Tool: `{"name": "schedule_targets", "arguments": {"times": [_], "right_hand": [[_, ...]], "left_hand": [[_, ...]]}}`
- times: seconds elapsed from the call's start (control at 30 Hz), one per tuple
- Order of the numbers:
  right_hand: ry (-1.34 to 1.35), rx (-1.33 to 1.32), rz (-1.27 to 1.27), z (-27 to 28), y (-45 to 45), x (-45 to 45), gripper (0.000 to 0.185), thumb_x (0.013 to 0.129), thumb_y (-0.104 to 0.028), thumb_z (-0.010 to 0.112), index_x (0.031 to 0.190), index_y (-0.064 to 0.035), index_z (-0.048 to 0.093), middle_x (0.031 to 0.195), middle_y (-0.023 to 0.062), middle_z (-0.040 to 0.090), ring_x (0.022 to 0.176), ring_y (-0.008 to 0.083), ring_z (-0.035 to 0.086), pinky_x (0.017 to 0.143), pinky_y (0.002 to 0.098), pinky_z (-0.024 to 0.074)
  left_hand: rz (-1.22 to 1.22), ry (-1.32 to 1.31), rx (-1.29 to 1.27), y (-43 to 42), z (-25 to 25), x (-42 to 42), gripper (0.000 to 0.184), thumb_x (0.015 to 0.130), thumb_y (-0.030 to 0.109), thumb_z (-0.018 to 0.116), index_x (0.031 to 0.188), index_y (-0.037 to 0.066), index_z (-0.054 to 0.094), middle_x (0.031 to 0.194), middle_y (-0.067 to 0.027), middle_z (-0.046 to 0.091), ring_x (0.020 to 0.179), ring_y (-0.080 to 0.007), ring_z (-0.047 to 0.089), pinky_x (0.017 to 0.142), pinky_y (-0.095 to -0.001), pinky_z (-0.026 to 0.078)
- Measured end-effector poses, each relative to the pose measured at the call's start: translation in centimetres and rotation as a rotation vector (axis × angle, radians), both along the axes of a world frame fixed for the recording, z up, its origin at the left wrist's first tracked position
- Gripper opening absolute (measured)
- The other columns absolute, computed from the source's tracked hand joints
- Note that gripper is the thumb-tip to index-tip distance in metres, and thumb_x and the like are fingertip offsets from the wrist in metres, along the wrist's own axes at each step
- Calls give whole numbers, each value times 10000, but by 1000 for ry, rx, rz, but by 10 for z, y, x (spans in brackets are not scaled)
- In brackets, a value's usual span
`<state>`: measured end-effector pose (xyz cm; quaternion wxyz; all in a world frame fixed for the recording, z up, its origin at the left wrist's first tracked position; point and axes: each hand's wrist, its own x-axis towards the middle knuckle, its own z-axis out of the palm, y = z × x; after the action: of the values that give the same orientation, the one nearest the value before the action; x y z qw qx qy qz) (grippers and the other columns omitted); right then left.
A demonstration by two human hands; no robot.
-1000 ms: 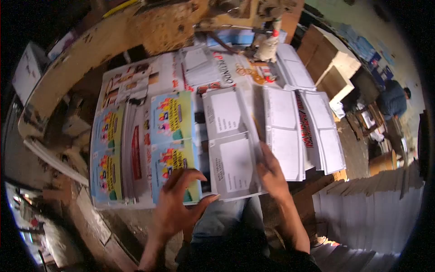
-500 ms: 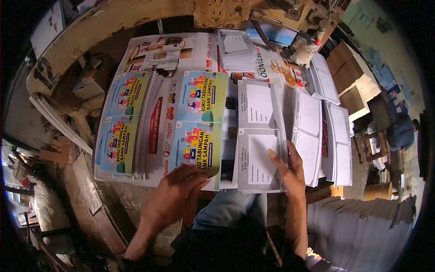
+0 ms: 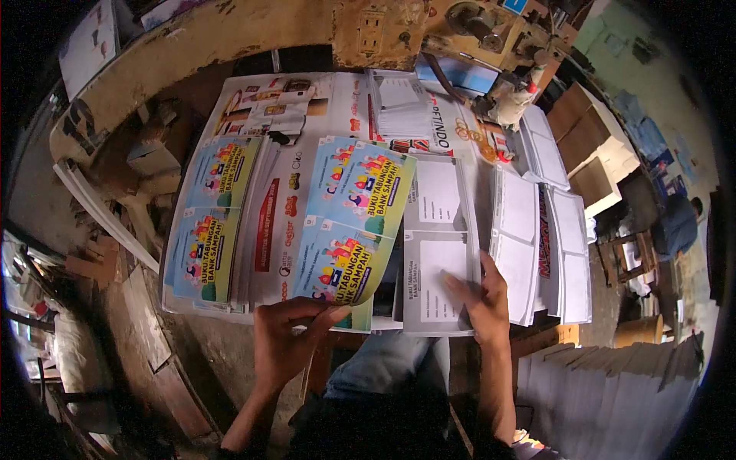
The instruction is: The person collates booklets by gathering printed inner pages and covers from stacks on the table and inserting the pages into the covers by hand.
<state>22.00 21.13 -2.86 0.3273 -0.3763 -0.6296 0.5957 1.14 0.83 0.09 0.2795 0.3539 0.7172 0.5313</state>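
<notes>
My left hand point(image 3: 293, 333) pinches the bottom edge of a colourful cover sheet point(image 3: 356, 241), printed twice with "Buku Tabungan Bank Sampah". The sheet is lifted and tilted, its right edge curling over the grey stack; more covers show beneath it. My right hand point(image 3: 489, 303) grips the right edge of the stack of grey printed sheets point(image 3: 438, 249), its blurred thumb over the top and its fingers round the side. Another stack of colourful covers point(image 3: 213, 222) lies on the left of the table.
Stacks of white form sheets point(image 3: 515, 238) stand right of the grey ones, with another white stack point(image 3: 400, 107) at the back. Rubber bands point(image 3: 477, 138) lie near a bottle point(image 3: 512, 103). A machine frame point(image 3: 291, 34) borders the far side; cardboard boxes point(image 3: 594, 146) stand right.
My left hand has raised a cover sheet from its pile and swung it rightward towards the grey stack. The right thumb has moved lower on the grey sheet. The view has shifted slightly.
</notes>
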Motion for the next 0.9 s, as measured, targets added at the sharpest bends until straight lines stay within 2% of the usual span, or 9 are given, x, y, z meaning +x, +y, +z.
{"name": "schedule_targets", "arguments": {"times": [0.07, 0.23, 0.37, 0.4, 0.5, 0.63, 0.7, 0.77, 0.9], "right_hand": [[27, -10, -5, -9, 2, 2, 588, 824, -64, 774, 1316, 52, 473, 1131, 149, 659, 1007, 203, 646, 887, 331, 534], [55, -37, 7, -4, -3, -1, 585, 843, -15, 737, 1350, 38, 450, 1151, 145, 652, 1023, 197, 645, 891, 305, 534], [62, -22, -70, 3, -9, -1, 605, 859, -9, 722, 1384, 28, 425, 1166, 140, 638, 1042, 193, 634, 914, 314, 526], [-9, 43, -167, 0, -13, 4, 633, 864, -1, 714, 1413, 17, 400, 1185, 142, 620, 1076, 192, 614, 926, 320, 517], [147, -97, -387, 13, -19, 14, 640, 872, 20, 686, 1438, -2, 389, 1174, 124, 611, 1052, 188, 605, 916, 316, 508], [118, 141, -317, 43, -24, 14, 598, 912, -18, 649, 1448, -21, 384, 1163, 91, 600, 1003, 152, 591, 886, 294, 494], [140, 69, -308, 31, -40, 4, 621, 928, -34, 630, 1476, -21, 338, 1222, 113, 580, 1048, 178, 584, 913, 300, 485], [-42, 250, -177, 10, -47, -13, 662, 963, -86, 601, 1511, -3, 240, 1360, 176, 491, 1210, 235, 506, 1010, 328, 428], [134, -144, 48, 9, -70, -61, 673, 1012, -232, 562, 1508, 29, 189, 1384, 182, 461, 1248, 229, 479, 1047, 335, 386]], "left_hand": [[35, -77, 33, 0, 8, 4, 176, 798, 38, 792, 957, -25, 748, 920, -155, 741, 840, -173, 717, 723, -310, 601], [69, 19, 83, -2, 15, 6, 167, 751, 32, 833, 888, -8, 745, 896, -150, 734, 848, -185, 721, 714, -306, 619], [96, 40, 165, 1, -1, 5, 159, 718, 2, 847, 829, -5, 733, 890, -162, 732, 882, -209, 718, 761, -339, 614], [149, -69, 214, 0, -2, 7, 152, 722, 11, 846, 818, -3, 728, 895, -169, 730, 904, -222, 713, 807, -371, 598], [238, -309, 313, -5, -6, 6, 141, 737, 30, 837, 817, 5, 724, 916, -177, 727, 949, -247, 700, 897, -424, 551], [277, -520, 453, -3, -14, 6, 117, 772, 48, 806, 848, 17, 724, 970, -178, 723, 981, -251, 689, 954, -441, 502], [276, -555, 499, -2, -11, 9, 108, 774, 39, 800, 850, 21, 725, 978, -173, 724, 985, -248, 687, 958, -437, 499], [270, -586, 546, 0, -9, 10, 102, 777, 29, 794, 852, 25, 726, 986, -168, 726, 990, -246, 684, 961, -433, 495], [102, -665, 517, 4, -21, 10, 103, 787, 27, 786, 865, 19, 720, 981, -149, 729, 977, -232, 686, 963, -404, 500]]}}
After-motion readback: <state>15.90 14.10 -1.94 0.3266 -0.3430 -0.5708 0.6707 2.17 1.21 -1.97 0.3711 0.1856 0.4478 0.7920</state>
